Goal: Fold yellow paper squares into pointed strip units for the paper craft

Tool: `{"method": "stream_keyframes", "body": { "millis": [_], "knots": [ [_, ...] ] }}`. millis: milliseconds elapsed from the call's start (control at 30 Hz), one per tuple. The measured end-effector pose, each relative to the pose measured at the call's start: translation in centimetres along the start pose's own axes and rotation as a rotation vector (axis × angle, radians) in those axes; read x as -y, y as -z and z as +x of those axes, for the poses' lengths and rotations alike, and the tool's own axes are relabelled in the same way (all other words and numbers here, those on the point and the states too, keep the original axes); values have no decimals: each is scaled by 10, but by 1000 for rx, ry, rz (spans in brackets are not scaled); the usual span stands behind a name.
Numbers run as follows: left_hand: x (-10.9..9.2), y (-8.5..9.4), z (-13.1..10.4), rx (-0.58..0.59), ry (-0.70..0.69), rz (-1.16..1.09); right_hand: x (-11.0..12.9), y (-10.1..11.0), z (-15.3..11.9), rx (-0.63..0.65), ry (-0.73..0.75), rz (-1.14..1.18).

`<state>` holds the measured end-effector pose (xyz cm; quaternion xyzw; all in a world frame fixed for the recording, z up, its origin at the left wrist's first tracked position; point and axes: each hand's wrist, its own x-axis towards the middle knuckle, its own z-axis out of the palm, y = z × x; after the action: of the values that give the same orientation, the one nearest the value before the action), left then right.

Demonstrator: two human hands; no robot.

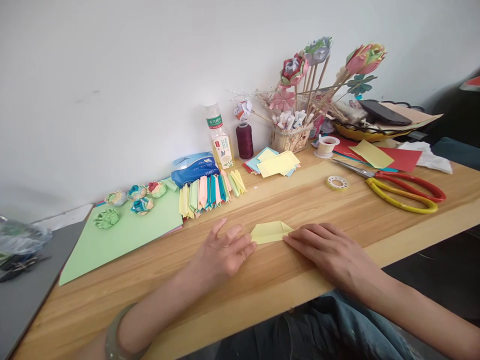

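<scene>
A small pale yellow paper (270,232) with folded corners lies on the wooden table between my hands. My left hand (227,248) has its thumb and index finger at the paper's left end, with the other fingers raised and bent. At the right end, the fingertips of my right hand (326,248) press on the paper's corner, its fingers close together and pointing left. Behind my left hand is a row of folded colored paper strips (210,192).
Scissors (405,190) and a tape roll (337,183) lie at right. Loose paper sheets (279,164), a bottle (221,142), dark thread (245,141) and a basket (290,140) of paper flowers stand behind. Green paper (127,245) at left bears several paper rosettes (107,218).
</scene>
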<state>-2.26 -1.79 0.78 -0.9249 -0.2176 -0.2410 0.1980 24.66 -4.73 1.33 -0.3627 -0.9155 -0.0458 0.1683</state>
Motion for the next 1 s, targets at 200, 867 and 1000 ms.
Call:
{"method": "stream_keyframes", "body": {
  "millis": [200, 867, 1000],
  "knots": [
    [1, -1, 3, 0, 30, 43, -6, 0, -3, -26, 49, 58],
    [1, -3, 17, 106, 372, -502, -16, -5, 52, 8, 66, 317],
    [5, -4, 14, 103, 360, -538, -15, -6, 54, 3, 162, 241]
  ]
}}
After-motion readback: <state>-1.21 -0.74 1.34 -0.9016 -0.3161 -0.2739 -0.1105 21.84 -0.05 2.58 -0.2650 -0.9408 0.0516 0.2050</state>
